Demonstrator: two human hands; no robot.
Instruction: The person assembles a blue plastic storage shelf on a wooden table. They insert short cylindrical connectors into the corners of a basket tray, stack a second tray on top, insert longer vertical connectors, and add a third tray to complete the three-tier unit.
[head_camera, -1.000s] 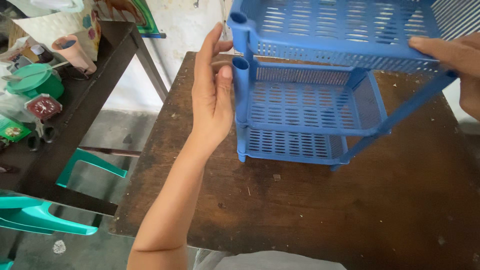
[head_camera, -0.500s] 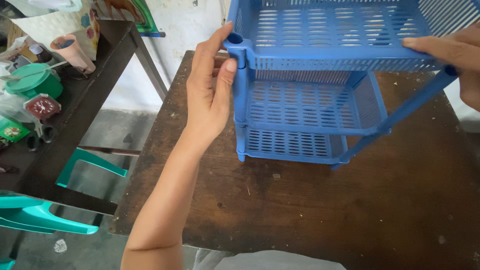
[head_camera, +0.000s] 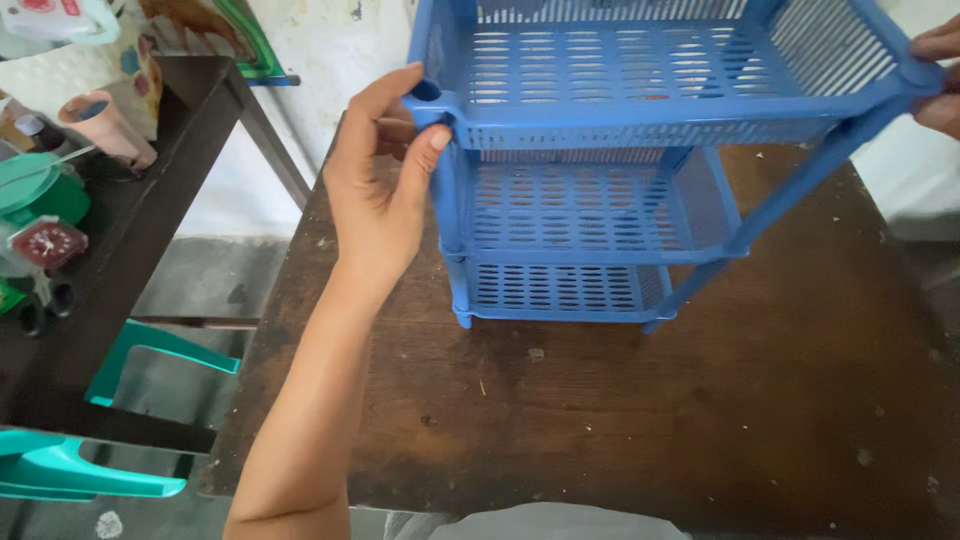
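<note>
Blue plastic fills the grip: the left hand (head_camera: 385, 190) pinches, thumb and fingers closed, the near-left corner socket of the three-tier rack (head_camera: 640, 150), while the right hand (head_camera: 938, 70), mostly out of frame, closes its fingertips on the top tier's right corner. The rack stands upright on the dark wooden table (head_camera: 620, 420), long axis vertical, its open trays facing up toward the camera.

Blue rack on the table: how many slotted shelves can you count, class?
3. The top shelf is held between the left hand and right hand; the middle shelf sits below; the bottom shelf is near the wooden table.
</note>
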